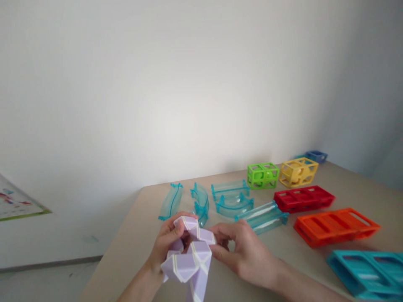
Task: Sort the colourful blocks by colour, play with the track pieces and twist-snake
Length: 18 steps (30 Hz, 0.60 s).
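Note:
A lilac and white twist snake puzzle (185, 266) is held up above the near part of the table, bent into an angular shape with one segment run hanging down. My left hand (166, 239) wraps round its left side, thumb pressed on the upper wedges. On the other side, my right hand (241, 249) pinches a wedge at the right end between thumb and fingers. Parts of the puzzle behind the left fingers are hidden.
Clear blue track pieces (234, 205) lie behind my hands on the table (126, 247). To the right are a green frame block (262, 176), a yellow one (298, 172), a red frame (304, 199), an orange frame (336, 226) and a teal frame (368, 272). A white wall (176, 84) stands behind.

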{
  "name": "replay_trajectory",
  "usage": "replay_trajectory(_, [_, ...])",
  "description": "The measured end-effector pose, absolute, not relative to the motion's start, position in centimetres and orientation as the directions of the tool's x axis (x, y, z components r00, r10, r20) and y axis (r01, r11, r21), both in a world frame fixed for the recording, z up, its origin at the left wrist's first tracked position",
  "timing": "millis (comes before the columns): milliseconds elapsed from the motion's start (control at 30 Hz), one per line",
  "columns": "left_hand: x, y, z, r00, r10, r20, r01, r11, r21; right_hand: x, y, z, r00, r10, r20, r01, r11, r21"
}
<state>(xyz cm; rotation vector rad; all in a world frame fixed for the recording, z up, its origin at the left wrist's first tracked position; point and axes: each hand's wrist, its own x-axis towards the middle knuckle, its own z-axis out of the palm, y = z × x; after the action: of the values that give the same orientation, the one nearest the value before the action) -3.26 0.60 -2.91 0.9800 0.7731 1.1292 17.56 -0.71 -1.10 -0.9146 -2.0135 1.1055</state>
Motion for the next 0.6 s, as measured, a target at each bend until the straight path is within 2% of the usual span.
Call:
replay_trajectory(133, [-2.6, 0.5, -3.0, 0.215, 0.975, -0.05, -0.363, 0.127, 0.923, 17.2, -1.1, -1.4, -0.488, 0.833, 0.26, 0.371, 0.468, -0.802])
replay_trajectory(267, [-3.2, 0.4, -3.0, 0.276, 0.961, 0.019, -0.36, 0.085, 0.929, 17.4, -1.2, -1.2, -0.468, 0.816, 0.339, 0.298, 0.506, -0.809])
replay_trajectory(333, [-3.9, 0.3, -3.2, 0.33, 0.942, 0.061, -0.335, 0.057, 0.941, 17.6, -1.0, -1.0, -0.481, 0.82, 0.312, 0.164, 0.433, -0.886])
replay_trajectory(400, [-4.5, 0.2, -3.3, 0.381, 0.92, 0.096, -0.308, 0.028, 0.951, 17.7, -0.8, -1.1, -0.516, 0.822, 0.243, -0.012, 0.277, -0.961])
replay_trajectory(467, [-4.8, 0.1, -3.2, 0.421, 0.898, 0.128, -0.27, -0.011, 0.963, 17.7, -0.5, -1.4, -0.56, 0.807, 0.189, -0.156, 0.121, -0.98])
replay_trajectory(533, [-4.9, 0.0, -2.5, 0.439, 0.885, 0.158, -0.165, -0.093, 0.982, 17.5, -0.4, -1.9, -0.598, 0.783, 0.171, -0.214, 0.049, -0.976])
replay_trajectory(600, [-4.8, -0.1, -1.5, 0.462, 0.866, 0.19, 0.045, -0.237, 0.97, 17.4, -0.2, -2.3, -0.628, 0.764, 0.147, -0.182, 0.039, -0.983])
